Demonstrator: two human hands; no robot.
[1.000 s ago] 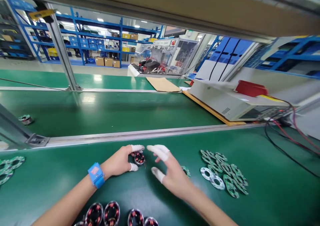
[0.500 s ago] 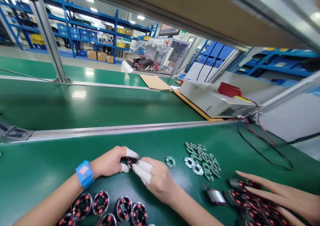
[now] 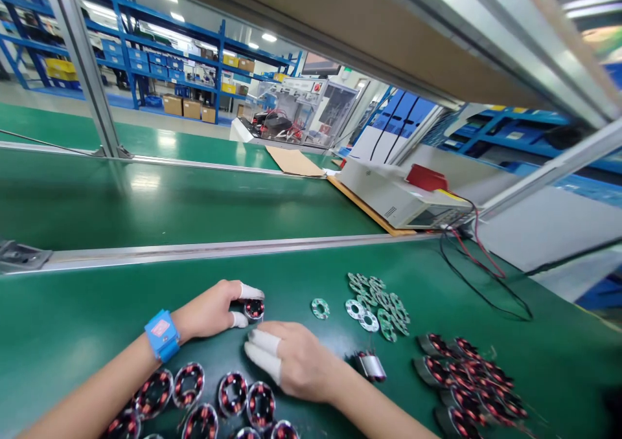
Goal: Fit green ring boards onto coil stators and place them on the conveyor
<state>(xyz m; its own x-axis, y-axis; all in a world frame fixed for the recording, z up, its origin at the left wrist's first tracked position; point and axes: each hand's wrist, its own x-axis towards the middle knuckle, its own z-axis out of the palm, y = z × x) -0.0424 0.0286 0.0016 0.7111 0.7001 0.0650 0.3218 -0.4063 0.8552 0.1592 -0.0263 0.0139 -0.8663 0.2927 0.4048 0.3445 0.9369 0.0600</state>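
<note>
A small motor stator (image 3: 254,309) with copper windings is gripped between the thumb and finger of my left hand (image 3: 214,309), just above the green table top. White finger cots cover the fingertips, and a blue band circles that wrist. My right hand (image 3: 291,358), also in white finger cots, is closed just below and right of the stator, apart from it. Whatever its pressed-together fingers may hold is hidden. More wound stators (image 3: 233,393) lie in front of my hands. A single green ring-shaped circuit board (image 3: 320,308) rests to the right.
A pile of ring circuit boards (image 3: 383,303) lies further right, near a silver-sided stator (image 3: 370,366). A block of several stators (image 3: 466,381) stands at the right. Behind are a metal rail (image 3: 194,252), a grey instrument box (image 3: 389,193) and loose cables (image 3: 479,296).
My right hand has drawn back from the stator, which shows more fully in my left hand. Another person's hand has left the stators at the right. The view has shifted slightly.
</note>
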